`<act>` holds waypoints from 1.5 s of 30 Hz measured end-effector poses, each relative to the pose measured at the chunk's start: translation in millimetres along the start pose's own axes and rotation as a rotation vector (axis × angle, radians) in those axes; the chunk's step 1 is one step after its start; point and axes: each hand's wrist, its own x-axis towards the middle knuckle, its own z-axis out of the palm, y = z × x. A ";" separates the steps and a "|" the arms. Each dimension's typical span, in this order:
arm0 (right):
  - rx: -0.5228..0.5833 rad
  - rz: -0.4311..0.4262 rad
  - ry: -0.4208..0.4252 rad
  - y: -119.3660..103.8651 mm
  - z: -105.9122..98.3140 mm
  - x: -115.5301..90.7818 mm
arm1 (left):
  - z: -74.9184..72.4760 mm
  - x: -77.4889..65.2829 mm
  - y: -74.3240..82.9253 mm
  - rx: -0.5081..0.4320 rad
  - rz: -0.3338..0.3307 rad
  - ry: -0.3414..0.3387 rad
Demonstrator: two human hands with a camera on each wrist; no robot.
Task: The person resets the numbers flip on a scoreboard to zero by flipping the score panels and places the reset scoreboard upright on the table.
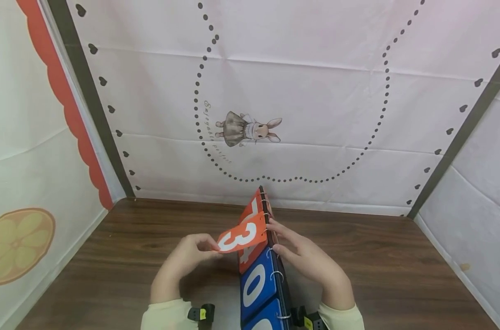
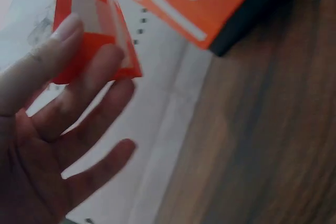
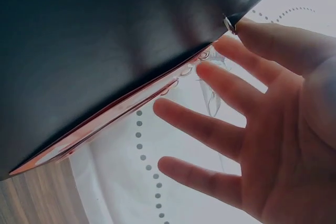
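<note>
1. Here we are over the wooden worktop (image 1: 382, 270), with a black flip board (image 1: 281, 282) standing at its middle, running from the near edge to the far side, its number cards facing left.
2. We see the left hand (image 1: 193, 253) at the board's left side, thumb and forefinger closed in a pinch on the free edge of an orange card (image 1: 242, 235) bearing a white 3; the other fingers spread apart below it.
3. That card swings out leftward from the top edge, lifted clear of another orange card (image 1: 247, 260) whose white digit we see only partly.
4. Over on the right, we have the right hand (image 1: 307, 257) wide open, fingers nearly straight and fanned out, gripping no card; its thumb and forefinger tips are at the board's ringed top edge.
5. Farther along, we spot one more orange card (image 1: 249, 211) with a white digit; nearer sits a blue card (image 1: 255, 286) showing a white 0, then a second blue card (image 1: 268, 316), cut off by the view.
6. Beyond the worktop we catch a pale cloth (image 1: 324, 105) with dotted lines and a printed rabbit (image 1: 246, 129) lying sideways.
</note>
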 end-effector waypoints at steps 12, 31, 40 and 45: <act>0.105 0.008 0.057 3.8 -1.2 -0.5 | 21.7 12.5 -21.1 -0.113 -0.025 -0.231; 0.013 0.152 -0.047 13.3 2.7 4.7 | 40.2 20.7 -18.9 -0.064 0.034 -0.333; -0.109 0.160 0.035 12.3 -4.0 0.0 | 35.7 19.0 -16.5 -0.083 0.007 -0.264; -0.229 0.097 0.182 9.9 -13.1 -7.5 | 29.8 13.0 -4.5 -0.114 0.039 -0.143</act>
